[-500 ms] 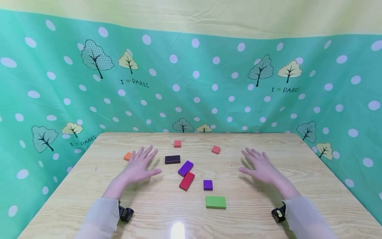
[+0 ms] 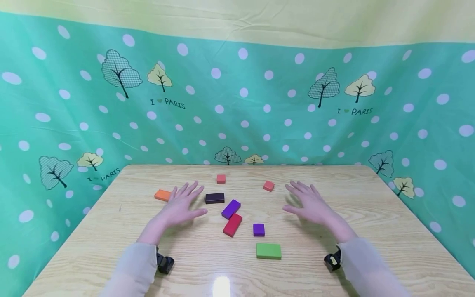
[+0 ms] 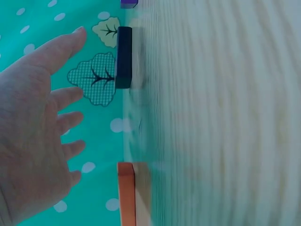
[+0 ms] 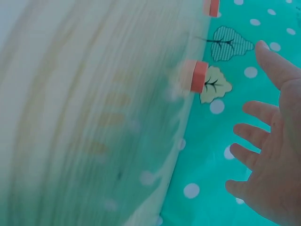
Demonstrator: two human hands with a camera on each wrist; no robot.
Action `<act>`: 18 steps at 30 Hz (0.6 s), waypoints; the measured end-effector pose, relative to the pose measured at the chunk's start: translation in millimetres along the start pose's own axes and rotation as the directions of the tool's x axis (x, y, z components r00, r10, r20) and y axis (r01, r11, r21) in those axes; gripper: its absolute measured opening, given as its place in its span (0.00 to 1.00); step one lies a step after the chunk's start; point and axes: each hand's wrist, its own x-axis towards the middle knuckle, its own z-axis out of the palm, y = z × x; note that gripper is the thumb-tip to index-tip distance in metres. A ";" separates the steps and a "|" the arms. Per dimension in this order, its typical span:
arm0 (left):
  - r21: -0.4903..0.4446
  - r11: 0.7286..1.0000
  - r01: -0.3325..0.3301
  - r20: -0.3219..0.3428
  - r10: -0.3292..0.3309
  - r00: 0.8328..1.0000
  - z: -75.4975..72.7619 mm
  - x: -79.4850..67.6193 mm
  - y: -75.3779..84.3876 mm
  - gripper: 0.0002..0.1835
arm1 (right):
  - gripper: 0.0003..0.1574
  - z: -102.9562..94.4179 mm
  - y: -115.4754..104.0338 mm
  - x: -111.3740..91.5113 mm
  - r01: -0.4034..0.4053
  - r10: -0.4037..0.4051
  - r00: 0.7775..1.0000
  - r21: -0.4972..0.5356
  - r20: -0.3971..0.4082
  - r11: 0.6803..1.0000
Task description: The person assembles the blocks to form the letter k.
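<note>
My left hand [image 2: 179, 209] hovers over the table with fingers spread, between an orange block [image 2: 162, 195] and a black block [image 2: 215, 198]. Its fingers partly cover the orange block in the head view. In the left wrist view the palm stands apart from the black block [image 3: 124, 57]. My right hand [image 2: 309, 205], also spread and holding nothing, is above the table right of a small red block [image 2: 269, 186]. Between the hands lie a purple block [image 2: 231, 209], a dark red block [image 2: 232, 225] touching or nearly touching it, a small purple block [image 2: 259, 229] and a green block [image 2: 269, 251].
Another small red block [image 2: 221, 178] lies near the back of the wooden table [image 2: 200, 264]. A green dotted curtain [image 2: 230, 95] printed with trees hangs behind the table and along both sides. Black wrist cameras sit at both cuffs.
Both hands have moved inward: the left one rightward, showing more of the orange block, and the right one leftward, closer to the small red block. The blocks have stayed put.
</note>
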 end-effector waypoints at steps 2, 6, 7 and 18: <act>-0.011 1.000 -0.003 0.006 0.003 1.000 0.6 1.0 2.7 0.42 | 0.46 1.7 -3.4 2.9 0.010 -0.010 1.000 0.000 0.000 1.000; -0.032 0.999 -0.017 0.011 0.017 1.000 1.8 3.2 7.4 0.40 | 0.46 4.6 -11.5 8.2 0.029 -0.029 1.000 0.006 0.001 1.000; -0.036 0.999 -0.019 0.013 0.019 1.000 2.2 3.8 8.5 0.40 | 0.46 5.4 -13.7 9.6 0.033 -0.033 0.999 0.006 0.003 0.999; -0.040 0.998 -0.037 0.047 0.039 0.998 10.3 12.3 19.8 0.39 | 0.46 11.6 -41.1 24.0 0.068 -0.069 0.996 0.032 0.052 0.997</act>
